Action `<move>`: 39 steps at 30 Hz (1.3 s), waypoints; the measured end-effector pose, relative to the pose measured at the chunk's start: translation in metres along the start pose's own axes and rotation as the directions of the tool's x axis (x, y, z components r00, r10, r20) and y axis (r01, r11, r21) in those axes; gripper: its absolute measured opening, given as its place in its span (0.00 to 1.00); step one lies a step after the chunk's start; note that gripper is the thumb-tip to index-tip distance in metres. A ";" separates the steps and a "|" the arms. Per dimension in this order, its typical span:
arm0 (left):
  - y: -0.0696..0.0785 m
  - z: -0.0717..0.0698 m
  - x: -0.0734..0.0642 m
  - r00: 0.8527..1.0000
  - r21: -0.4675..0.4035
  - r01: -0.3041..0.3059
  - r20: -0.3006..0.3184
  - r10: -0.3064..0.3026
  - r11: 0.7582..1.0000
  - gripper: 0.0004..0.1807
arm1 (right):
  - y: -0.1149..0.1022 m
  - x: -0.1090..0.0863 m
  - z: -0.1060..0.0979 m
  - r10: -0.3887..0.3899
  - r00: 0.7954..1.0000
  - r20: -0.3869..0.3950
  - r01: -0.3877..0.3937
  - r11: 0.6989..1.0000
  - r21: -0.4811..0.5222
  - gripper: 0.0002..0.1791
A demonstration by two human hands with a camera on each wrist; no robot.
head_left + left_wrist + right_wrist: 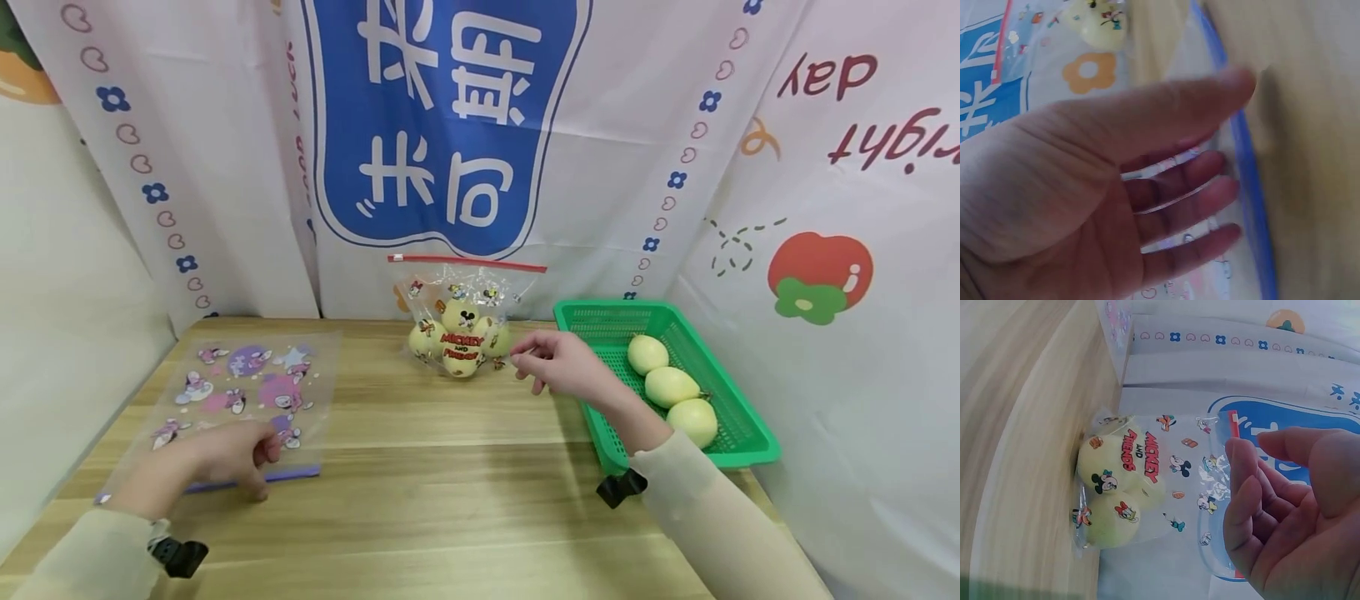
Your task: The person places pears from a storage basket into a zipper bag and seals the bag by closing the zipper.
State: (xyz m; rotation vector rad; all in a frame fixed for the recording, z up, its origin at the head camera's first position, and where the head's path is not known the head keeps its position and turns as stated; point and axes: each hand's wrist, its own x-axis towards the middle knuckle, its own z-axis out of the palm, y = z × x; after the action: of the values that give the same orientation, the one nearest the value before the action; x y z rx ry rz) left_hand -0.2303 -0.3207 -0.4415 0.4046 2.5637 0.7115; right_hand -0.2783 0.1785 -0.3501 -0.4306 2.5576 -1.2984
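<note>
Over the purple-zip end of a flat clear plastic bag (247,379) hovers my left hand (228,454), fingers loosely bent around nothing. The bag's blue-purple zip strip (1250,187) runs just past the fingertips in the left wrist view. My right hand (566,367), fingers loosely curled and holding nothing, is between a filled zip bag (459,337) and a green basket (667,312). That filled bag stands upright at the back, its red zip on top, with several pale yellow-green pears (1110,519) inside. Three more pears (671,387) lie in a row in the basket.
The wooden table (420,500) backs onto a hanging white cloth (622,100) with a blue printed panel. More printed cloth (847,400) closes the right side, close by the basket.
</note>
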 end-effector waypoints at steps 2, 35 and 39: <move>-0.002 0.002 0.001 1.000 0.008 -0.004 -0.003 0.004 1.000 0.20 | 0.001 0.000 0.003 -0.006 1.000 0.008 0.006 1.000 0.003 0.12; 0.182 0.023 0.079 0.956 -0.614 -0.273 -0.256 0.141 0.741 0.15 | -0.021 0.008 0.046 -0.057 0.983 0.174 0.058 0.998 0.001 0.18; 0.201 0.027 0.086 0.951 -0.660 -0.286 -0.286 0.119 0.695 0.16 | -0.024 0.009 0.058 -0.067 0.965 0.252 0.069 0.998 0.002 0.22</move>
State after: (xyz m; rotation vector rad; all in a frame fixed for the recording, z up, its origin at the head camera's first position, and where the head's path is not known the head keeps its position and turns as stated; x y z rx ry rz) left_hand -0.2595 -0.1107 -0.3822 0.3615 2.2141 1.8171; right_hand -0.2636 0.1184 -0.3644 -0.6461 2.3541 -1.1735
